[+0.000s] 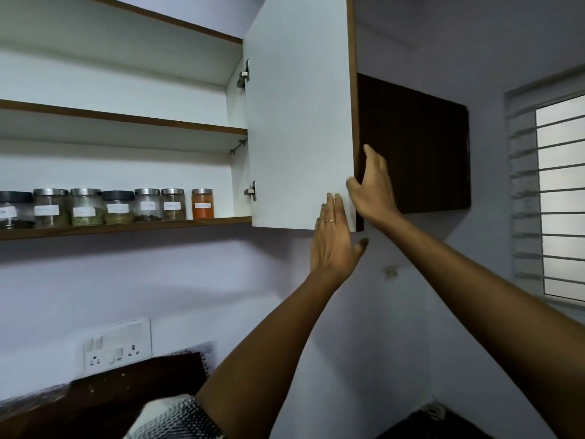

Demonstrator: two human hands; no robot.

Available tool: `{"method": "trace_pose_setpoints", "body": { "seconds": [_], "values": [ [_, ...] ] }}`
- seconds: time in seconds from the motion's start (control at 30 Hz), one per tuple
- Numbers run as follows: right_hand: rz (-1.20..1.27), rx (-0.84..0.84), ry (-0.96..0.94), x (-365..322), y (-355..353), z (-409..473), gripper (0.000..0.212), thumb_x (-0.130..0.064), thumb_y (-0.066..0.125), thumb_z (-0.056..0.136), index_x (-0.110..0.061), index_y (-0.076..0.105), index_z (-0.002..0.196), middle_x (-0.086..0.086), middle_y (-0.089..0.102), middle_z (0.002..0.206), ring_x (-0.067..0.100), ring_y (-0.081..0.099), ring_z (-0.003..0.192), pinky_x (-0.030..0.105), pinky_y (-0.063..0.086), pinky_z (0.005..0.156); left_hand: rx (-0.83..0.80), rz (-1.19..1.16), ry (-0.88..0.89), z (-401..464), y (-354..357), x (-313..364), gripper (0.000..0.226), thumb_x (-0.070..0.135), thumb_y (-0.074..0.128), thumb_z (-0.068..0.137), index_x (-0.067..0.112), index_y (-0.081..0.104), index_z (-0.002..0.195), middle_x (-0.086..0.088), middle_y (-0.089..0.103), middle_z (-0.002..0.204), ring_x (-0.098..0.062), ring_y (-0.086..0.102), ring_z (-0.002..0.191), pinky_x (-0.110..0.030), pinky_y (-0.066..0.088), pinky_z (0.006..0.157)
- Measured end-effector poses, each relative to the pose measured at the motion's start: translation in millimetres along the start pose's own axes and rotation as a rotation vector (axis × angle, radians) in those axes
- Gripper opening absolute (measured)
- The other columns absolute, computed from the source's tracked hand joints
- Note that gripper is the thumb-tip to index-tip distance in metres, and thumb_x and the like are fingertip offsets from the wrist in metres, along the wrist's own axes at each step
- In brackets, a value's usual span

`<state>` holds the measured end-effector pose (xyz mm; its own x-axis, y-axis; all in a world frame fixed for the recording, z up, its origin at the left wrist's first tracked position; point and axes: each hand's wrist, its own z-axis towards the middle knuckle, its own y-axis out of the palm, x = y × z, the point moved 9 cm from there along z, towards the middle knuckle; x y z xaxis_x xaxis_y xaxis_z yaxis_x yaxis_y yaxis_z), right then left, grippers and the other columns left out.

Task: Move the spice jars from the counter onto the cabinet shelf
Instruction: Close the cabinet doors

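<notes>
Several labelled spice jars stand in a row on the lowest cabinet shelf, the rightmost one filled with orange powder. The white cabinet door hangs open to the right of the shelves. My left hand lies flat with straight fingers against the door's inner face near its lower free corner. My right hand rests on the door's outer edge, fingers straight behind it and thumb at the front. Neither hand holds a jar.
Two upper shelves show nothing on them. A dark wooden cabinet hangs behind the open door. A barred window is at the far right. A wall socket panel sits low on the left, above a dark counter edge.
</notes>
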<state>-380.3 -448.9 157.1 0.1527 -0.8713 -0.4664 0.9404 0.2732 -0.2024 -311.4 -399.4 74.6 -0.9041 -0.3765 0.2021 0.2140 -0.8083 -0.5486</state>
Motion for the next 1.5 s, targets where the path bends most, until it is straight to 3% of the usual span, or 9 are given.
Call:
{"method": "trace_pose_setpoints", "body": {
  "seconds": [0.1,0.27,0.43,0.8,0.97,1.2,1.27,1.33,1.5],
  "values": [
    [0.034,-0.055,0.02,11,12,-1,0.064,-0.003,0.043,0.095,-0.013,0.013,0.15,0.007,0.022,0.155,0.023,0.026,0.142,0.031,0.026,0.112,-0.018,-0.06,-0.063,6,7,0,0.086,0.04,0.052,0.093,0.012,-0.006,0.151,-0.004,-0.007,0.16,-0.018,-0.002,0.148,-0.034,0.014,0.12],
    [0.059,0.01,0.01,15,12,2,0.062,-0.003,0.045,0.095,-0.015,0.016,0.149,0.006,0.027,0.154,0.023,0.031,0.139,0.029,0.032,0.107,0.02,-0.118,-0.123,12,6,-5,0.085,0.036,0.056,0.092,0.015,-0.001,0.152,-0.001,0.0,0.16,-0.019,0.009,0.147,-0.036,0.023,0.118],
    [0.098,0.045,-0.021,11,14,-1,0.062,-0.002,0.045,0.095,-0.014,0.019,0.149,0.007,0.03,0.152,0.021,0.036,0.136,0.016,0.028,0.092,0.061,-0.075,-0.123,10,3,-9,0.083,0.03,0.057,0.093,0.013,0.0,0.151,-0.005,0.003,0.16,-0.023,0.008,0.147,-0.034,0.013,0.119],
    [0.141,0.131,-0.136,-31,29,-19,0.055,-0.007,0.043,0.096,-0.01,0.024,0.148,0.009,0.041,0.141,0.018,0.047,0.123,0.013,0.035,0.091,0.097,-0.171,-0.085,-7,-26,-32,0.078,0.02,0.055,0.094,0.015,0.002,0.151,-0.003,0.008,0.16,-0.022,0.007,0.147,-0.035,0.014,0.12],
    [0.149,0.16,-0.173,-58,40,-30,0.053,-0.009,0.044,0.096,-0.01,0.027,0.146,0.009,0.046,0.135,0.016,0.051,0.116,0.014,0.04,0.088,0.08,-0.303,-0.159,-18,-45,-54,0.061,0.026,0.041,0.101,0.024,0.007,0.152,0.002,0.017,0.159,-0.019,0.008,0.147,-0.039,0.026,0.117],
    [0.128,0.141,-0.235,-103,64,-45,0.054,-0.012,0.048,0.095,-0.009,0.029,0.146,0.01,0.049,0.13,0.013,0.054,0.105,0.007,0.039,0.08,0.119,-0.286,-0.157,-41,-88,-83,0.058,0.022,0.05,0.098,0.011,0.024,0.148,-0.007,0.04,0.148,-0.024,0.022,0.143,0.001,0.026,0.094],
    [0.127,0.133,-0.257,-117,73,-51,0.054,-0.011,0.049,0.095,-0.007,0.029,0.145,0.011,0.05,0.128,0.009,0.051,0.097,0.0,0.037,0.074,0.118,-0.22,-0.142,-47,-101,-91,0.062,0.025,0.053,0.096,0.012,0.023,0.149,-0.005,0.039,0.149,-0.024,0.016,0.146,-0.016,0.031,0.106],
    [0.124,0.122,-0.274,-133,84,-57,0.055,-0.011,0.049,0.095,-0.007,0.027,0.146,0.012,0.049,0.127,0.011,0.053,0.096,0.004,0.039,0.075,0.108,-0.173,-0.129,-54,-114,-102,0.065,0.026,0.056,0.093,0.01,0.025,0.148,-0.006,0.038,0.15,-0.026,0.015,0.146,-0.037,0.033,0.111],
    [0.123,0.106,-0.291,-166,116,-67,0.057,-0.013,0.049,0.095,-0.009,0.025,0.146,0.012,0.046,0.132,0.017,0.056,0.103,0.018,0.047,0.081,0.101,-0.169,-0.128,-67,-145,-133,0.061,0.029,0.057,0.093,0.008,0.031,0.144,-0.012,0.04,0.147,-0.032,0.032,0.139,-0.043,0.04,0.105]
  ]
}}
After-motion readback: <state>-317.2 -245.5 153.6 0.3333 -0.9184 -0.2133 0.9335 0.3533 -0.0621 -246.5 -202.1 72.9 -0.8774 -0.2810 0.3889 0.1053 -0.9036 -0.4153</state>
